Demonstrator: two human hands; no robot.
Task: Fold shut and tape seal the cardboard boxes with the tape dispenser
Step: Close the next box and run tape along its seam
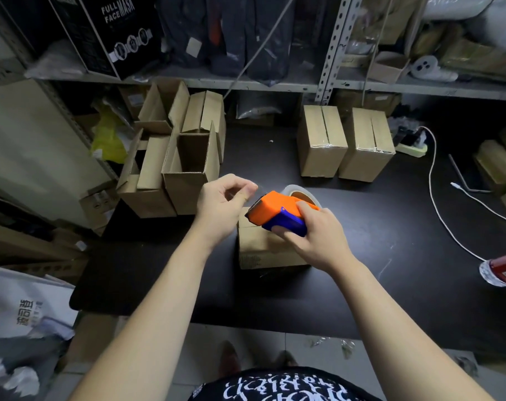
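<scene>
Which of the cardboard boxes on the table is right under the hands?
The lone box at the near table edge, beneath the tape dispenser in the right hand; the others stand farther back in groups.

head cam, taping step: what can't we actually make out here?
- Top seam of the near box: hidden by the tape dispenser and right hand, so flaps shut or taped cannot be told.
- Tape end at the left hand: clear film, too faint to confirm a pinch.
- Bottle: cut off by the right edge.
- Contents of the open boxes: interiors dark.
</scene>
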